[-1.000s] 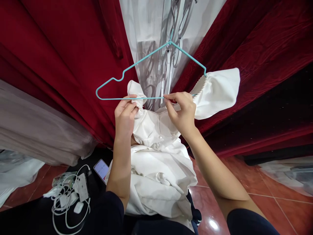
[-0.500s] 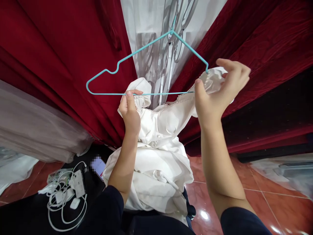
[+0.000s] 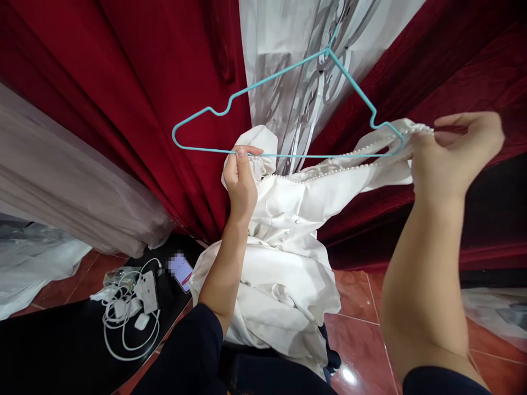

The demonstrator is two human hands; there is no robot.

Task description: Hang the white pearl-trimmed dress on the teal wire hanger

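A white dress point(image 3: 284, 214) with a pearl-beaded neckline hangs in front of me, its skirt gathered toward my lap. The turquoise hanger point(image 3: 275, 77) is above it, its right end inside the dress's right-hand shoulder opening and its left end bare. My left hand point(image 3: 242, 175) pinches the hanger's bottom bar together with the puffed sleeve on the left. With my right hand point(image 3: 457, 148) I grip the beaded shoulder edge beyond the hanger's right end, pulling the fabric out to the right. My right fingertips are partly hidden behind the cloth.
Red curtains point(image 3: 164, 82) hang on both sides of a white panel with a pale metal frame point(image 3: 317, 104). At lower left, a black bench point(image 3: 53, 340) bears tangled white cables point(image 3: 119, 329) and a phone point(image 3: 180, 271). Red tiles point(image 3: 358, 340) cover the floor.
My right hand has moved right, stretching the dress's shoulder over the hanger's right end. My left hand keeps its hold. The view has shifted a little.
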